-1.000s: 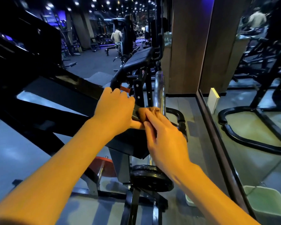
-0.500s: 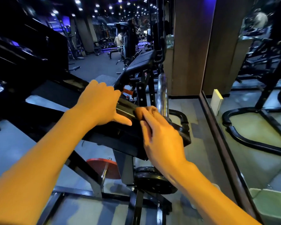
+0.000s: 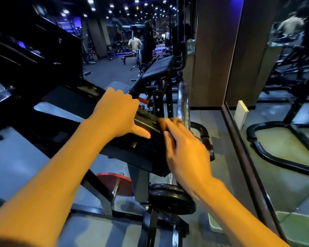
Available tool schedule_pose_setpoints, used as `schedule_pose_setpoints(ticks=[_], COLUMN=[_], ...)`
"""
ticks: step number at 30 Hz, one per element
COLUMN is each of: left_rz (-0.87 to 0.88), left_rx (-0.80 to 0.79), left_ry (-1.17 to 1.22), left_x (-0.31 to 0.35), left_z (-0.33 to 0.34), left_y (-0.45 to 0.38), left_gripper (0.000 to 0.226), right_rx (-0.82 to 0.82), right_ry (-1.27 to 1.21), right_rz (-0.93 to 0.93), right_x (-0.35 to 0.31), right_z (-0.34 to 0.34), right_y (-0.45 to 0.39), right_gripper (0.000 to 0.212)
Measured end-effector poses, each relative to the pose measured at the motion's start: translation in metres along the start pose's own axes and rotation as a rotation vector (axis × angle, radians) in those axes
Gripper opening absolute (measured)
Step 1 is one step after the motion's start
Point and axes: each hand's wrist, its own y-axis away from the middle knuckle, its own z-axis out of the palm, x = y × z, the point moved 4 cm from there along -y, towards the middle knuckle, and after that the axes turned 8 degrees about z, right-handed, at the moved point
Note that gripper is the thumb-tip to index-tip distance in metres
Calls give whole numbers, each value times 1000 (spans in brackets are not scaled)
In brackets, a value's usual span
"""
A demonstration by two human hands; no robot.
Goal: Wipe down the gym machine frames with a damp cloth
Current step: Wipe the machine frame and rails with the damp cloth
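Head view: my left hand lies over the black frame rail, fingers curled across its top, thumb straight along its side. Just right of the rail's shiny patch, my right hand pinches a small brownish cloth onto it. Risks: the wad slipping from the pinch; knuckles striking the chrome bar just beyond the rail.

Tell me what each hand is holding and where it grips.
The left hand grips the black frame bar over its top edge. The right hand pinches a small brownish cloth against that bar.
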Motion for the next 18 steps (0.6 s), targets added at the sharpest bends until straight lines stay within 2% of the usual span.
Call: schedule_pose_setpoints(ticks=[2,5,8,10,14,18], left_rz=[-2,-2,2,-1,-25,-44], left_rx=[12,13,5,-6,-16,-19], left_ry=[6,-12,-17,-10,-16,17], left_x=[1,1,1,1,1,1], left_z=[-1,0,0,0,-1,-3], left_y=[-1,0,1,0,0,1], left_gripper=[96,98,94,89,86,77], right_rx=[8,3,0,5,-25,-38], right_ry=[38,144,205,224,154,144], right_rz=[-53,-66,95,131,19,-104], right_x=[-17,1,43,51,3,-42], right_z=[5,-2,-21,-25,-1,18], right_y=[-11,-5,19,22,-9,-30], right_gripper=[27,32,35,35,26,36])
